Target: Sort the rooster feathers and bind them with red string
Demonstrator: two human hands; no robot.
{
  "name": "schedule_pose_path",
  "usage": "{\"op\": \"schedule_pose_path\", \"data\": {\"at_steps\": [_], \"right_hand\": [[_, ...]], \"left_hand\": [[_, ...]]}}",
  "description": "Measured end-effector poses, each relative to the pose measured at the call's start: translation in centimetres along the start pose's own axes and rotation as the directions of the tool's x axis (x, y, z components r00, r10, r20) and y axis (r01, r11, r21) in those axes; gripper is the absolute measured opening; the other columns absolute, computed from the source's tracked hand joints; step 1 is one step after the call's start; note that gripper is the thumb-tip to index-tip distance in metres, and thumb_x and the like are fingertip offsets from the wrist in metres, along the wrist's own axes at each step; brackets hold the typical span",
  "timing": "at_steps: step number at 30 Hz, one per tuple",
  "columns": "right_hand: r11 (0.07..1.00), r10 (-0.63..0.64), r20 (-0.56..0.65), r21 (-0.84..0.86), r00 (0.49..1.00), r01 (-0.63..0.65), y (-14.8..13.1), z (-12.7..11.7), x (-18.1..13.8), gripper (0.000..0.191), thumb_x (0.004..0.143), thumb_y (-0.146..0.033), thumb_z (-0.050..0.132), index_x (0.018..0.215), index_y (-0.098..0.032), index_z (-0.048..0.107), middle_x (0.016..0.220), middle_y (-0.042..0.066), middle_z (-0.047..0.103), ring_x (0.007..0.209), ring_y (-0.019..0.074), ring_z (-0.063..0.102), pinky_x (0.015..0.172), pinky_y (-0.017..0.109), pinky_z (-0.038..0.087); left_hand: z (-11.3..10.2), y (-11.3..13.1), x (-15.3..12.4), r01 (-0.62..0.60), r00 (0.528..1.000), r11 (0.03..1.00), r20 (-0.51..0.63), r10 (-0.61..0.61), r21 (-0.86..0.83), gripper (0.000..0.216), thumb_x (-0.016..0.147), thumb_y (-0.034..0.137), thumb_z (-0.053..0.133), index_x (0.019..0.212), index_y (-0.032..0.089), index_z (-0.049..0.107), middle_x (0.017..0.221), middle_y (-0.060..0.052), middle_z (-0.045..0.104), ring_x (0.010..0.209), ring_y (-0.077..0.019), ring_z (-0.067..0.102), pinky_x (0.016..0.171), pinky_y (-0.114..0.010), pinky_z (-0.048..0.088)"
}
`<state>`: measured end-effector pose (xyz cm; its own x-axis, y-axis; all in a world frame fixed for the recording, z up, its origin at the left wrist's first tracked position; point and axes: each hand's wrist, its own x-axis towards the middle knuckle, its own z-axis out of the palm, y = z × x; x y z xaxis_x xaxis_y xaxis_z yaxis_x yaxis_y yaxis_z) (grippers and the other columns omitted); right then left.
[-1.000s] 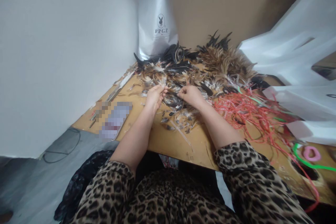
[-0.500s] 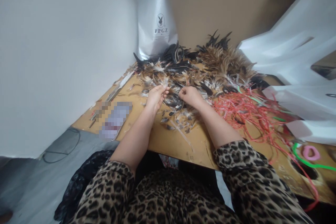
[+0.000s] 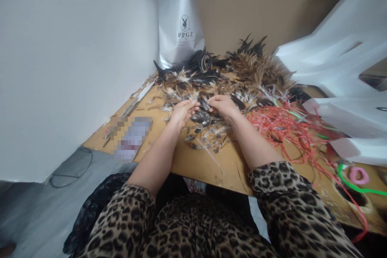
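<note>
A heap of brown, black and white feathers (image 3: 217,76) covers the far part of a wooden table (image 3: 193,161). My left hand (image 3: 181,112) and my right hand (image 3: 223,105) meet over the near edge of the heap. Both hands have their fingers pinched together on feathers, almost touching each other. What exactly lies between the fingertips is too small to make out beyond feathers. Loose feathers (image 3: 208,137) lie scattered just below my hands.
A silver bag (image 3: 180,24) stands against the back wall. A tangle of red strings (image 3: 287,129) lies right of my hands, with a green cord and pink ring (image 3: 359,176) further right. White bags (image 3: 341,76) are piled at right. A blurred flat object (image 3: 133,138) lies at left.
My two hands have drawn closer together and moved slightly further into the feather heap; the right hand shifted up and left.
</note>
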<state>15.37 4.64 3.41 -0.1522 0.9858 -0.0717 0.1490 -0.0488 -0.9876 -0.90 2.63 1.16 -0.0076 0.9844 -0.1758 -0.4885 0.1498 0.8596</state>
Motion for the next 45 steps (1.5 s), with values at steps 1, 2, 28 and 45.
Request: {"op": "schedule_pose_path", "data": {"at_steps": [1, 2, 28, 45], "right_hand": [[0.998, 0.023, 0.025, 0.054, 0.999, -0.024, 0.0, 0.1, 0.0, 0.013, 0.063, -0.024, 0.067, 0.069, -0.015, 0.061, 0.045, -0.002, 0.057, 0.039, 0.0071, 0.046, 0.041, 0.018, 0.034], [0.994, 0.041, 0.048, 0.103, 0.998, -0.046, 0.0, 0.2, 0.0, 0.013, 0.062, -0.023, 0.069, 0.068, -0.015, 0.06, 0.046, -0.001, 0.057, 0.04, 0.0073, 0.048, 0.04, 0.018, 0.034], [0.924, -0.088, -0.027, 0.372, 0.996, 0.092, -0.1, 1.1, 0.1, 0.042, 0.048, -0.021, 0.076, 0.081, -0.019, 0.051, 0.058, -0.007, 0.057, 0.05, 0.008, 0.054, 0.043, 0.018, 0.035], [0.908, -0.37, -0.178, 0.141, 0.912, 0.396, 1.8, 2.9, 0.4, 0.03, 0.06, -0.022, 0.064, 0.087, -0.02, 0.049, 0.063, -0.007, 0.055, 0.054, 0.0084, 0.048, 0.059, 0.023, 0.039]], "left_hand": [[0.1, 0.0, -0.1, 0.011, 1.0, 1.0, 0.011, -0.011, 0.006, 0.011, 0.07, 0.016, 0.069, 0.075, 0.01, 0.062, 0.073, -0.005, 0.068, 0.056, -0.0055, 0.061, 0.046, -0.012, 0.041], [0.1, -0.1, -0.1, 0.02, 1.0, 1.0, 0.022, -0.02, 0.012, 0.011, 0.069, 0.015, 0.069, 0.075, 0.009, 0.062, 0.074, -0.006, 0.068, 0.057, -0.0062, 0.062, 0.046, -0.012, 0.041], [0.7, 0.0, -0.5, -0.001, 1.0, 0.998, -0.005, 0.001, -0.056, 0.005, 0.075, 0.014, 0.064, 0.074, 0.01, 0.06, 0.072, -0.004, 0.068, 0.057, -0.0063, 0.062, 0.049, -0.014, 0.042], [1.4, -0.4, -1.1, -0.024, 1.0, 1.0, 0.005, 0.024, 0.008, 0.006, 0.072, 0.008, 0.064, 0.069, 0.008, 0.06, 0.063, -0.004, 0.065, 0.057, -0.0075, 0.063, 0.05, -0.013, 0.043]]}}
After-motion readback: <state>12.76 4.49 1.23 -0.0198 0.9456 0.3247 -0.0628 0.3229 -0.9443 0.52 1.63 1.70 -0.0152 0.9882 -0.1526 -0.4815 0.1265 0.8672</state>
